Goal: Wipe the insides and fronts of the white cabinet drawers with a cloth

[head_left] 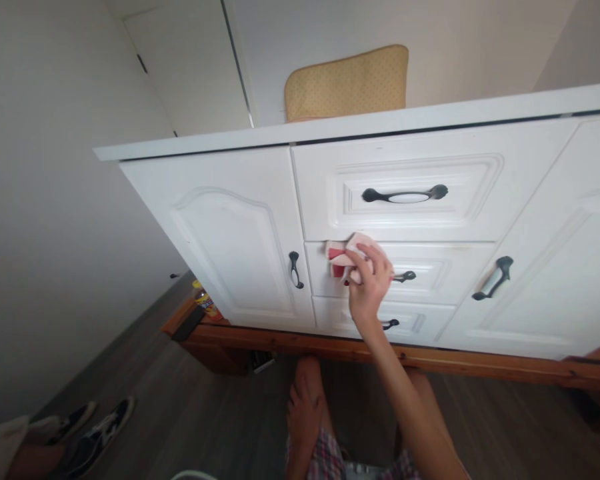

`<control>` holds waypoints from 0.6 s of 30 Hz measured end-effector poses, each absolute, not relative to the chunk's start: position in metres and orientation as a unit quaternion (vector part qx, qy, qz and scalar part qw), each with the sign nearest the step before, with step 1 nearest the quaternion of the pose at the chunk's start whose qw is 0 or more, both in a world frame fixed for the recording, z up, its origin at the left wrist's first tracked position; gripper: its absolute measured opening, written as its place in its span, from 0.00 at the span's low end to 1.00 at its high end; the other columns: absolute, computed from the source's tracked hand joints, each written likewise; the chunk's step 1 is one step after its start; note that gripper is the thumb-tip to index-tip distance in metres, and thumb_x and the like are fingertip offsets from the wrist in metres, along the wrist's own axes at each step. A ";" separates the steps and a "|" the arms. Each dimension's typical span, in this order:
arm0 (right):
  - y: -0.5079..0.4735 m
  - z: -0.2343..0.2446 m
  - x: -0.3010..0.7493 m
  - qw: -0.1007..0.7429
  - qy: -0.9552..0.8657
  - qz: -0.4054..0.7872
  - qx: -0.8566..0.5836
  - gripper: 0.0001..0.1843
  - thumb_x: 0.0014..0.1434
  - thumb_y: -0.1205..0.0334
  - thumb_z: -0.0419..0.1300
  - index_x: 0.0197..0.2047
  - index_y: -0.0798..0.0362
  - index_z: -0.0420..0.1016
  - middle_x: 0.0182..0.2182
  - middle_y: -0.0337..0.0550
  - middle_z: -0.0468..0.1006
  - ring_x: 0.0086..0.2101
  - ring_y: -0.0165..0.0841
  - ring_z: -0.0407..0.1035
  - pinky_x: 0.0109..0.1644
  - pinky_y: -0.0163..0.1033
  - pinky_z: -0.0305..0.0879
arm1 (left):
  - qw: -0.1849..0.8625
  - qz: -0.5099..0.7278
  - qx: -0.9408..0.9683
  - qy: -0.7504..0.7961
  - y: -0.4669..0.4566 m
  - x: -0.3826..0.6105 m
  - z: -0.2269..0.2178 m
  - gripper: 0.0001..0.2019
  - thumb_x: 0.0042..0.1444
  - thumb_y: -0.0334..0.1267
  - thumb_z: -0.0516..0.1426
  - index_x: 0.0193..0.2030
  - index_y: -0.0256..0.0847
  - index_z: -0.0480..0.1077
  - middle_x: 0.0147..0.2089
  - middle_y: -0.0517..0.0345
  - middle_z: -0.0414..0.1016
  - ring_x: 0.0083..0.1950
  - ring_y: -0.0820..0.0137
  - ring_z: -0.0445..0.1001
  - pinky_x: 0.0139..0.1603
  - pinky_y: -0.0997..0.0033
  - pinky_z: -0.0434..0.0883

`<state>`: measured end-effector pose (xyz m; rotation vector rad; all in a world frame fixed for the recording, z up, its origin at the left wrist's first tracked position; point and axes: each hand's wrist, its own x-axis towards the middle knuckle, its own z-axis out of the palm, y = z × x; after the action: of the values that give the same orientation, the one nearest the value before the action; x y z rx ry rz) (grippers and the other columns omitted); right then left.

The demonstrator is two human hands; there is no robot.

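My right hand (373, 283) is closed on a pink-and-white cloth (365, 247), pressing it against the front of the middle drawer (443, 270), near its upper left part. The cloth shows a red patch and is bunched under my fingers. My hand and the cloth partly hide that drawer's dark handle (406, 276). Above it, the top drawer (320, 193) is closed, with a black-and-white handle (405, 195). My left hand (304, 407) rests on my left knee, its fingers stretched out and holding nothing.
The white cabinet (220, 233) has doors on both sides and stands on a wooden base (290, 343). A tan dotted, padded item (347, 87) is behind its top. A yellow-capped bottle (205, 300) sits at the left. Another person's shoes (97, 430) are at lower left.
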<state>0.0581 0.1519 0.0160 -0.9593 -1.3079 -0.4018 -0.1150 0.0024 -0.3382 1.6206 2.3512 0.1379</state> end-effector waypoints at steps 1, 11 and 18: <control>0.153 0.013 0.042 0.658 -0.614 -0.156 -0.407 0.30 0.60 0.76 0.55 0.60 0.45 0.83 0.62 0.45 0.79 0.65 0.45 0.67 0.70 0.57 0.65 | 0.139 0.052 0.561 0.814 0.002 -0.115 -0.338 0.37 0.73 0.47 0.51 0.85 0.42 0.51 0.76 0.31 0.67 0.65 0.46 0.80 0.62 0.53 0.75; 0.118 -0.095 0.056 0.539 -0.718 0.002 -0.441 0.37 0.53 0.79 0.52 0.63 0.50 0.80 0.63 0.50 0.77 0.61 0.45 0.66 0.67 0.54 0.67 | 0.117 0.099 0.551 0.820 0.007 -0.117 -0.328 0.34 0.68 0.38 0.56 0.80 0.35 0.61 0.76 0.32 0.66 0.73 0.47 0.73 0.73 0.50 0.69; 0.021 -0.168 0.227 0.649 -0.412 0.025 -0.640 0.29 0.58 0.55 0.62 0.62 0.49 0.81 0.59 0.52 0.80 0.59 0.50 0.74 0.70 0.63 0.68 | 0.179 0.371 0.659 0.629 0.023 -0.062 -0.268 0.27 0.70 0.29 0.51 0.74 0.43 0.68 0.79 0.44 0.63 0.79 0.58 0.68 0.80 0.52 0.67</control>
<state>0.2269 0.0210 -0.1680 -1.4542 -0.9362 0.0560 -0.0625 0.0228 -0.2682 1.8644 1.7785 1.0502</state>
